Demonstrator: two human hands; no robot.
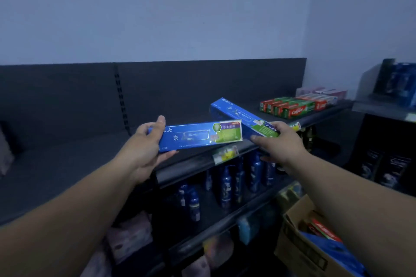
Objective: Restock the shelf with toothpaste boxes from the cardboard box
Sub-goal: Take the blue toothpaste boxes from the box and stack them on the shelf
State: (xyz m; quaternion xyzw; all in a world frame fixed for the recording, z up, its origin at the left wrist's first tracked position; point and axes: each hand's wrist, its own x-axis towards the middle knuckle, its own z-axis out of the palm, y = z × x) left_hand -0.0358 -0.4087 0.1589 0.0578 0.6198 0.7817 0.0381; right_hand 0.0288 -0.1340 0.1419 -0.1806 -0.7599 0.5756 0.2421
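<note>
Cardboard judged light, stiff, easily dented; best pinched across broad faces near an end. Gripped left blue toothpaste box [198, 135] at its left end with left hand [146, 141], fingers [167, 154] clamped; right blue toothpaste box [234, 114] likewise clamped in right hand [281, 141], angled over top shelf [90, 159].

toothpaste boxes [195, 134]: blue, green ends | shelf [67, 164]: dark grey

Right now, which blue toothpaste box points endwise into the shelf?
The right box, in the right hand; the left box, in the left hand, is held crosswise.
</note>
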